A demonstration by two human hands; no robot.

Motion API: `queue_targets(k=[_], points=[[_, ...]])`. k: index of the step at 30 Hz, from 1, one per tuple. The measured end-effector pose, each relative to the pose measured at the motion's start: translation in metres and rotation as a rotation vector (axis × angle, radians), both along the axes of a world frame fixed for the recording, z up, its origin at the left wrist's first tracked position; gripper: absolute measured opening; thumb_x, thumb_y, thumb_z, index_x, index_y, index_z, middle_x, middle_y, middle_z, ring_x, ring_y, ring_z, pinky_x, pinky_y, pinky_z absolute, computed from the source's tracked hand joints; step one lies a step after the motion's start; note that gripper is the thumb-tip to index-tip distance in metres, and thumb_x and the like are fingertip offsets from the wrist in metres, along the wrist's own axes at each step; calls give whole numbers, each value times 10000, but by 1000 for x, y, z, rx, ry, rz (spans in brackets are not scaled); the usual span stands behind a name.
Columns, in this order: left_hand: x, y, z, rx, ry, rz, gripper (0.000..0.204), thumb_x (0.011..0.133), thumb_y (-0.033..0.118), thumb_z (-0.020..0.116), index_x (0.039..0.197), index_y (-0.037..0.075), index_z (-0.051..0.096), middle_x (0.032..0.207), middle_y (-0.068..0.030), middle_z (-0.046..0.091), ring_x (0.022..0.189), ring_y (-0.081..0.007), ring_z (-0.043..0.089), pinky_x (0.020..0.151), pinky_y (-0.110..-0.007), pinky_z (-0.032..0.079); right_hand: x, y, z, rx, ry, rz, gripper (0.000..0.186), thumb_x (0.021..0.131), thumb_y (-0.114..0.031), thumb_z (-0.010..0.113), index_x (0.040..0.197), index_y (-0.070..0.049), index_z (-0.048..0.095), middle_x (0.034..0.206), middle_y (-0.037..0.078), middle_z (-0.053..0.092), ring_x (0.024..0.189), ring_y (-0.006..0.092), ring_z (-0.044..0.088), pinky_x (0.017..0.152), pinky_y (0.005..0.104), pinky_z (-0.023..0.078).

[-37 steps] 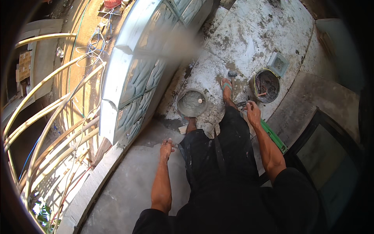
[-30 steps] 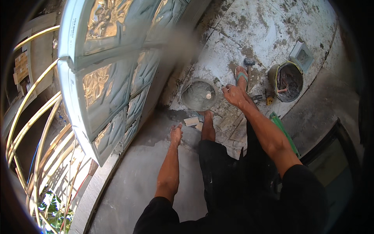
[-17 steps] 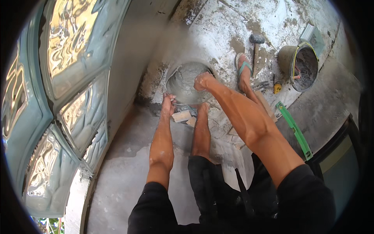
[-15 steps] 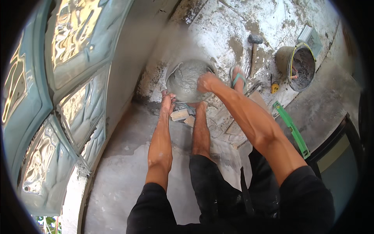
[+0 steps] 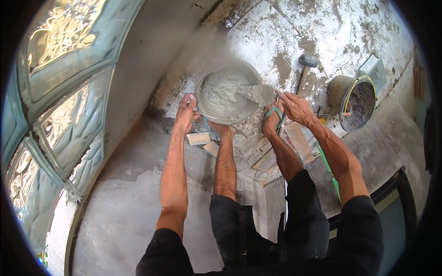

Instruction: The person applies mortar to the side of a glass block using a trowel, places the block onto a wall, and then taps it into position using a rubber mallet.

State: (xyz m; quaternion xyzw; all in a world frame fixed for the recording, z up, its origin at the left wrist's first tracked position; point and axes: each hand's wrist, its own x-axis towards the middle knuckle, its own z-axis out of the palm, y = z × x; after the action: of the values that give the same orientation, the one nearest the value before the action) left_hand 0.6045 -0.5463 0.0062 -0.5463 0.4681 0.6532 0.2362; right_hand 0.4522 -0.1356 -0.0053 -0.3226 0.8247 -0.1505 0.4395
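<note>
A round bucket [image 5: 226, 122] of wet grey mortar [image 5: 221, 89] stands in front of my feet. My left hand [image 5: 185, 112] is closed on its left rim. In my right hand [image 5: 297, 109] is the handle of a trowel [image 5: 261, 94], held at the bucket's right side. Mortar coats the trowel's blade, which lies over the right rim with its tip toward the middle of the bucket. My right fingers wrap the handle and hide most of it.
At the right stands a second bucket [image 5: 338, 94] with a yellow-edged rim. A mallet [image 5: 308, 60] lies on the stained floor. Broken tile pieces [image 5: 199, 138] sit by my left foot; a green spirit level [image 5: 328, 168] is beside my right arm. Glass blocks [image 5: 60, 50] line the left.
My right hand has moved right, out from over the bucket, bringing the mortar-covered trowel into sight at the rim. My left hand stays on the bucket. The view has shifted somewhat.
</note>
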Motion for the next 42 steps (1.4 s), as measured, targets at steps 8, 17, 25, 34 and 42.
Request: queue_targets(k=[8,17,25,34,42], points=[[-11,-13,-5,-37,-126,-83,676,1045,433,510,1577,109,249,1455,-124,484,807,-209,608,770,-359,568,-7,83,4,108,208,163,704,897,-84,532,1560,-218,336,1134,80,613,1074,270,600,935,387,484],[-43,26,31,-86,-119,-251,727,1027,481,516,1589,110,238,1542,-109,426,878,-206,612,884,-398,518,-35,85,114,81,118,-44,449,893,-246,636,1291,-59,547,1120,159,665,1039,366,642,833,472,555],[-61,37,41,-76,-52,-402,612,1004,510,556,1406,54,485,1282,-146,603,920,-192,647,794,-335,530,-33,-5,81,18,182,121,327,832,-185,661,1124,-61,581,1016,113,675,982,308,661,822,421,540],[-42,60,22,-10,93,-397,444,1031,422,550,1362,128,512,1209,-67,620,727,-136,612,659,-284,516,-46,-39,-9,151,480,509,270,822,-252,649,1012,-61,669,933,91,690,909,243,695,737,382,544],[-42,92,27,-139,122,-362,189,1021,275,566,1014,87,580,957,-21,620,608,-98,494,543,-296,462,3,-35,-15,32,96,311,275,761,-169,610,1014,-77,665,964,127,708,816,346,700,659,466,563]])
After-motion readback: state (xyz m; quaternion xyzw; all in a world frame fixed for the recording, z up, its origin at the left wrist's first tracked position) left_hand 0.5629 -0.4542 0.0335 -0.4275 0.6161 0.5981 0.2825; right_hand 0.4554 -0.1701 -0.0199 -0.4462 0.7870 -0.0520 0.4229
